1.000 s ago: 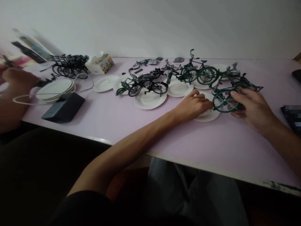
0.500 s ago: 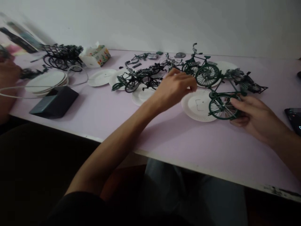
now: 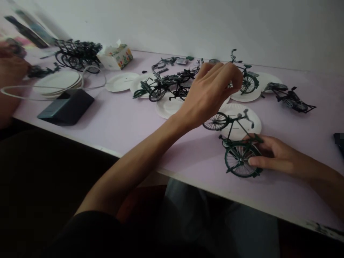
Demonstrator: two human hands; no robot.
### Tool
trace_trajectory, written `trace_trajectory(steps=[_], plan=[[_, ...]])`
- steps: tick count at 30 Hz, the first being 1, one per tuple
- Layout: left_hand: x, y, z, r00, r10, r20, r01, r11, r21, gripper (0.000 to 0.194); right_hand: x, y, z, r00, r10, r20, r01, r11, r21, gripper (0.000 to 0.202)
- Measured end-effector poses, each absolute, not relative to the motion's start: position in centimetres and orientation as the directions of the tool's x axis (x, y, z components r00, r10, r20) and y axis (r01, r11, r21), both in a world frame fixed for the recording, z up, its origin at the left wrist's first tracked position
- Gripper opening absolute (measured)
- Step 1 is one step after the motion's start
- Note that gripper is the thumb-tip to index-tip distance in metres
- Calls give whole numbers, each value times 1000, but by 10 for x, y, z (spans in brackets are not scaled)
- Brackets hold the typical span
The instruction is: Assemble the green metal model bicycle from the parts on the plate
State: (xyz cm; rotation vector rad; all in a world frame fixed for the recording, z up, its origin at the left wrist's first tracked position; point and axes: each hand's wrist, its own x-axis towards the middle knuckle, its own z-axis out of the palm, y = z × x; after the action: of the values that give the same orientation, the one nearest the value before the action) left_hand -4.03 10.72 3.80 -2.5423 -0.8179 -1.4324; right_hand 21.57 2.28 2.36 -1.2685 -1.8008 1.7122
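Note:
My right hand [image 3: 276,157] grips a green model bicycle [image 3: 243,159] by its rear wheel, near the table's front edge. The bicycle is tilted, with its handlebar and front wheel over a paper plate [image 3: 255,122] that holds thin wire pieces. My left hand [image 3: 215,86] hangs above the plates with its fingers curled together; what its fingertips hold, if anything, is hidden. Just behind it, another green bicycle [image 3: 248,84] stands on a plate [image 3: 271,79]. Black bicycles [image 3: 172,87] lie to the left of my left hand.
A dark stand [image 3: 66,107], stacked plates [image 3: 57,84], a looped cable, a tissue box [image 3: 116,57] and grouped bicycles [image 3: 77,53] are at the left. Another person's hands [image 3: 13,68] work at the far left. A dark model bicycle [image 3: 294,100] lies at the right.
My right hand has brought the green bicycle nearer the front edge and to the left, so its front part now shows. My left hand has shifted slightly right and remains raised.

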Motion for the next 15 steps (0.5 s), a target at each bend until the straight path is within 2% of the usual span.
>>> trace_trajectory(steps=[2,5,7,11,15], plan=[[-41,112,36,444,340,829,466,-878,111,21,214,25,23,-558,753,-349,394,-130,-910,57],[-43,118,32,479,321,817,428,-898,102,24,211,26,21,-523,789,-321,449,-65,-891,66],[-42,118,30,496,349,795,442,-890,115,25,209,26,21,-497,818,-288,483,-15,-876,63],[-38,113,29,521,400,754,501,-859,109,26,209,26,23,-421,876,-237,622,88,-778,43],[-35,111,27,526,410,745,523,-847,97,27,214,26,23,-367,917,-158,764,200,-613,50]])
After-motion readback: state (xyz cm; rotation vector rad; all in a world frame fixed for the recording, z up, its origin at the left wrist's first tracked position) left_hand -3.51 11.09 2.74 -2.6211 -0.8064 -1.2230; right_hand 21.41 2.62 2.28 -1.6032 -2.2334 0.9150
